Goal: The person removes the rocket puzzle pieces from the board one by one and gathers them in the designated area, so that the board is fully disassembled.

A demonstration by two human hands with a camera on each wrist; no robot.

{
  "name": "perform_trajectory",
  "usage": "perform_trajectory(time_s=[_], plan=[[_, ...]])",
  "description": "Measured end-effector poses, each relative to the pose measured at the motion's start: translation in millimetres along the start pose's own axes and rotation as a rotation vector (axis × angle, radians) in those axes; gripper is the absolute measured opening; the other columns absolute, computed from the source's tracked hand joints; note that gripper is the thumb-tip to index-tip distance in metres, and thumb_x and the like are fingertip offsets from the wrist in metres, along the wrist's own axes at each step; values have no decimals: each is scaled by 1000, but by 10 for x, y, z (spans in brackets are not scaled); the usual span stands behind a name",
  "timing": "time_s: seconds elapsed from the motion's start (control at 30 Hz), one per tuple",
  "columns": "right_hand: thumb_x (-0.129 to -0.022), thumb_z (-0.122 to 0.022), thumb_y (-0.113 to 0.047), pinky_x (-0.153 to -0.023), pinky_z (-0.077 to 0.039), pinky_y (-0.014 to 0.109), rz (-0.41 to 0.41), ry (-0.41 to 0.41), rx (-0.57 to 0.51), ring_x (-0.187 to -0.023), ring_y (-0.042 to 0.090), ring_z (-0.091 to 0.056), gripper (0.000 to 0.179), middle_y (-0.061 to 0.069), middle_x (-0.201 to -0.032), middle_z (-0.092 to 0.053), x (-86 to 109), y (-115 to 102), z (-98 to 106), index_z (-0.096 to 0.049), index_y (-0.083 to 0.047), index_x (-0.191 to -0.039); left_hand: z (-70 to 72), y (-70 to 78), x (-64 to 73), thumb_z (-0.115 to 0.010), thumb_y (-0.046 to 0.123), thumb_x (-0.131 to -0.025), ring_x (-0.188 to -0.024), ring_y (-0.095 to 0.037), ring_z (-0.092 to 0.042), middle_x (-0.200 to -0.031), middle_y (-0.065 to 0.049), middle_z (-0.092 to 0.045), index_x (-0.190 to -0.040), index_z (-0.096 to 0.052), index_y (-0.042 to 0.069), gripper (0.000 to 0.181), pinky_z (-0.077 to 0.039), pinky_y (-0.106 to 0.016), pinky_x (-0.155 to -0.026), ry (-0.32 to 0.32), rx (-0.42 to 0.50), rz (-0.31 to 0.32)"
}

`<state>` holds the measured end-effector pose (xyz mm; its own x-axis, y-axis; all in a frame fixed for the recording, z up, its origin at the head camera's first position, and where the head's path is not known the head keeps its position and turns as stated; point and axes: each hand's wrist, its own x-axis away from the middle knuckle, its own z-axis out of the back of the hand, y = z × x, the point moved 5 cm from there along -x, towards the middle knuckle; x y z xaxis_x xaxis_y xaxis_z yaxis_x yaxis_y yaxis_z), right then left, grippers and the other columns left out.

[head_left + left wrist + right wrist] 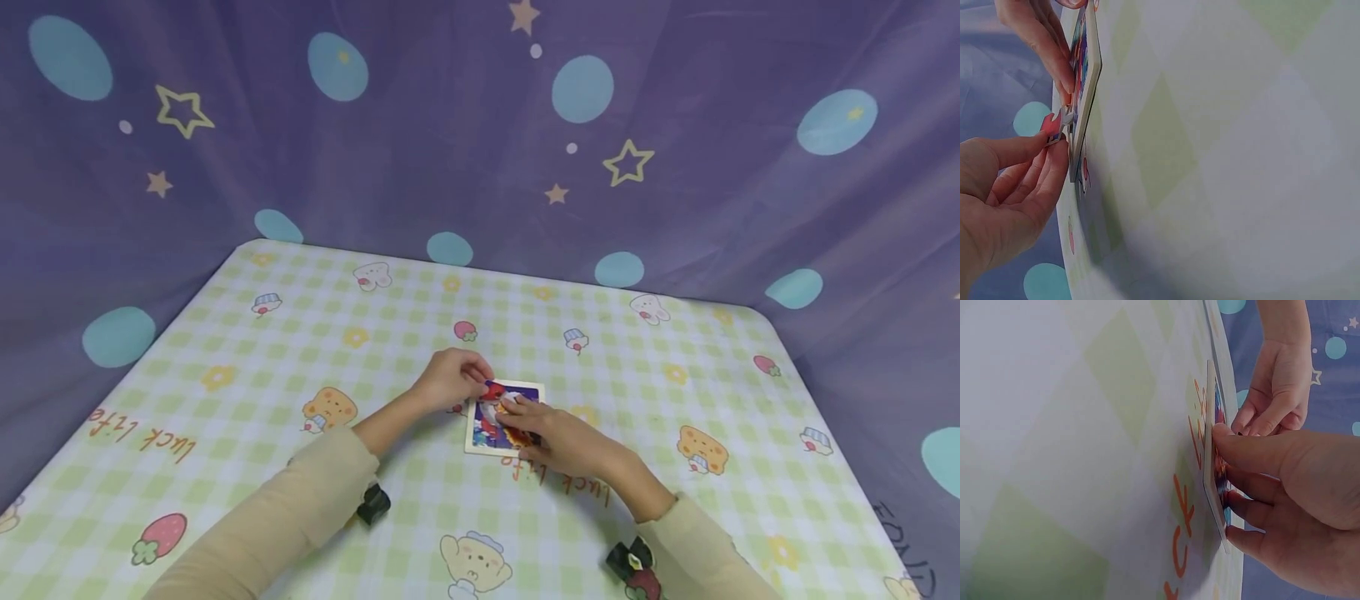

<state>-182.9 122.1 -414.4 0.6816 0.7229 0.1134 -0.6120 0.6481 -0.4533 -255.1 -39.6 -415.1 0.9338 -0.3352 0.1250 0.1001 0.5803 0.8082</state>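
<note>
A small framed jigsaw puzzle [483, 435] lies on the table, with a pale border round a colourful red, blue and orange picture. At its far left corner my left hand [450, 379] pinches a small puzzle piece [1052, 125] between thumb and fingers. The piece is red with grey parts and is held tilted, close over the puzzle's edge in the left wrist view. My right hand [573, 442] rests on the right side of the puzzle, fingers extended over the picture and thumb at the near border. It covers part of the picture.
The table [270, 350] has a green-and-white checked cloth printed with cartoon food, flowers and lettering. Behind and beside it hangs a purple curtain [450, 150] with stars and blue ovals. Dark devices [372, 504] are worn at both wrists.
</note>
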Motion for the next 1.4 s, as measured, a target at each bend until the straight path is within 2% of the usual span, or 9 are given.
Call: perform_trajectory(time_s=[0.5, 0.63, 0.93, 1.2, 1.4], plan=[[-92, -63, -18, -110, -39, 48, -19, -6, -6, -144, 32, -32, 55, 9, -155, -37, 7, 5, -27, -44, -13, -144, 106, -60, 53, -73, 6, -81, -71, -10, -64, -85, -8, -72, -93, -73, 6, 12, -53, -22, -68, 40, 25, 6], [-92, -64, -17, -109, -39, 48, -7, 4, -3, -144, 33, -33, 55, 10, -154, -37, 12, 2, -9, -45, -11, -143, 165, -95, 67, -72, 5, -81, -71, -10, -63, -85, -9, -72, -94, -74, 5, 13, -52, -21, -67, 48, 47, 3], [-92, -64, -17, -109, -39, 47, -10, 3, -1, -144, 31, -34, 56, 10, -155, -37, -2, -3, -2, -44, -11, -144, 289, -206, 152, -70, 6, -83, -73, -10, -64, -89, -12, -72, -97, -72, 3, 14, -56, -23, -68, 57, 134, 39], [-92, -64, -17, -110, -39, 47, -10, 5, 0, -144, 31, -33, 56, 10, -155, -35, 1, -6, -5, -43, -11, -144, 466, -386, 246, -70, 5, -84, -78, -12, -68, -95, -15, -72, -102, -71, 1, 19, -59, -27, -74, 73, 224, 93], [-92, -64, -16, -110, -39, 47, -15, 3, -9, -145, 32, -31, 57, 10, -155, -35, -1, -9, -6, -43, -10, -144, 665, -501, 343, -71, 8, -84, -80, -9, -67, -97, -15, -72, -105, -71, 1, 22, -58, -24, -74, 109, 239, 114]])
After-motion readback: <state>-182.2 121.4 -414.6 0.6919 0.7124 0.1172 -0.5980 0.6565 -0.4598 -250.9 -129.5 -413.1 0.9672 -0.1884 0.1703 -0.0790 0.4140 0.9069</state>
